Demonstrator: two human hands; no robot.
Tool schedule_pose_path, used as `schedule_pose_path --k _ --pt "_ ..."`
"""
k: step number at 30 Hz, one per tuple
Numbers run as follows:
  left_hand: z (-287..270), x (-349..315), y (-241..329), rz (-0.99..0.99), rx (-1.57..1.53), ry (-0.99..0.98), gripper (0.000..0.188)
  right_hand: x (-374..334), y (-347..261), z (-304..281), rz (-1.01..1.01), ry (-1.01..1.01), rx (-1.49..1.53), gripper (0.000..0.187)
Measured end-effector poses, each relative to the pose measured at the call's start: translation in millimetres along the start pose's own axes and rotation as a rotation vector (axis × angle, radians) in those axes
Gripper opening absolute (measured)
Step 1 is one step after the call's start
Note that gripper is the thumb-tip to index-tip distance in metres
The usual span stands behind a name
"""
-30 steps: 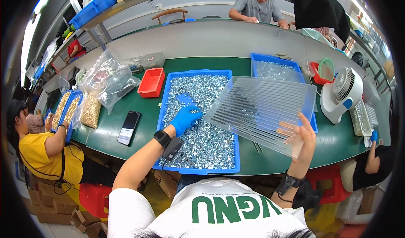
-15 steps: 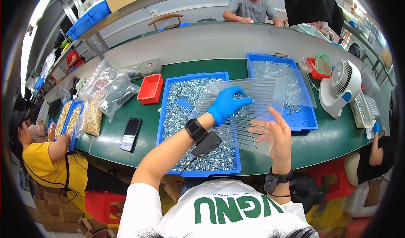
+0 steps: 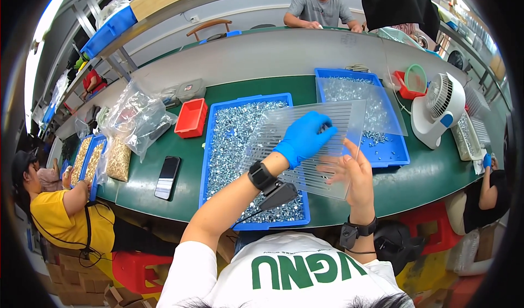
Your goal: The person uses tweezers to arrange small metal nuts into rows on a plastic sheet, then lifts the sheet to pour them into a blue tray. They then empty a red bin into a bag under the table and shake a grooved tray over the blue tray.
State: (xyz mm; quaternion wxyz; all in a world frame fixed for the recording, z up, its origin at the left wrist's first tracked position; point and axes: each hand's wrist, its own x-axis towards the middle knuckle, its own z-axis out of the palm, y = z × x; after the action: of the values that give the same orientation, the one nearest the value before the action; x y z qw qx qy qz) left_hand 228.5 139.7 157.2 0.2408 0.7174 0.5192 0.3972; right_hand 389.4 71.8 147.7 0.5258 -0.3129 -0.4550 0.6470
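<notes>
A clear plastic tray with parallel grooves point(image 3: 256, 154) is tilted over a blue bin point(image 3: 206, 169) full of small shiny metal pieces point(image 3: 234, 128). My bare right hand point(image 3: 357, 174) grips its right side, the fingers showing through the plastic from beneath. Over the top face lies my left hand point(image 3: 308, 136) in a blue glove, fingers curled and pressed together. What sits under those fingers is hidden from this view.
A second blue bin point(image 3: 390, 156) holds metal pieces and another clear sheet point(image 3: 376, 106). Around them are a white fan point(image 3: 436, 108), a red box point(image 3: 191, 119), a phone point(image 3: 167, 178) and a plastic bag point(image 3: 131, 117). A person in yellow point(image 3: 60, 215) sits at the left.
My left hand has turned palm-down and slid slightly right over the grooved tray. The metal pieces seen at its fingers before are now covered. My right hand keeps its grip.
</notes>
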Motion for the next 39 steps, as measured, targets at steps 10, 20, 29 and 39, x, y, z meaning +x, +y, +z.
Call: schedule_pose_path --k 10,20,29,39 --pt "-46 1 -109 -0.159 0.002 -0.061 0.049 -3 -2 2 -0.002 0.002 -0.015 0.048" --pt "-14 -44 -70 0.118 0.257 -0.233 0.06 -4 1 2 0.014 0.014 -0.01 0.047" --pt "-58 -96 -86 0.177 0.199 -0.082 0.046 3 -3 -3 0.025 -0.033 0.031 0.045" --pt "-89 -136 -160 -0.167 0.876 -0.009 0.029 3 -5 -8 0.003 -0.011 -0.01 0.048"
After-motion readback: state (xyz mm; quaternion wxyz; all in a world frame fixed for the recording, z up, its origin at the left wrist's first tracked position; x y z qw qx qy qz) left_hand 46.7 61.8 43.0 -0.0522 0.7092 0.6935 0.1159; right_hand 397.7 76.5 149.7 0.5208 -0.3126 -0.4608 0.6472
